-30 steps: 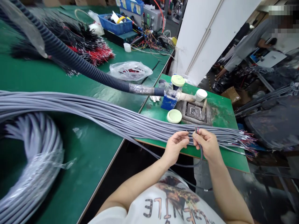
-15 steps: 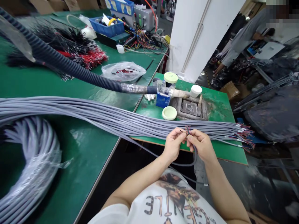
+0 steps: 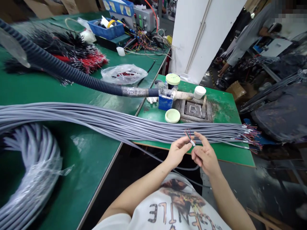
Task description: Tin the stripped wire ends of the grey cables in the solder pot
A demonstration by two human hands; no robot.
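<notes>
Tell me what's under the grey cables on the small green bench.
Green bench top shows beside the grey cables; whatever lies directly beneath them is covered.

The person wears a white short-sleeved T-shirt [image 3: 192,220]. Its front carries a printed graphic [image 3: 182,198] in brown and orange tones, beside a line of large lettering [image 3: 163,214] in dark and orange-brown ink, upside down from the head camera and cut off by the lower frame edge. The left sleeve [image 3: 112,221] is plain white. The left forearm [image 3: 136,195] and right forearm [image 3: 230,199] are uncovered, and the left hand [image 3: 177,151] and right hand [image 3: 205,158] are bare.
</notes>
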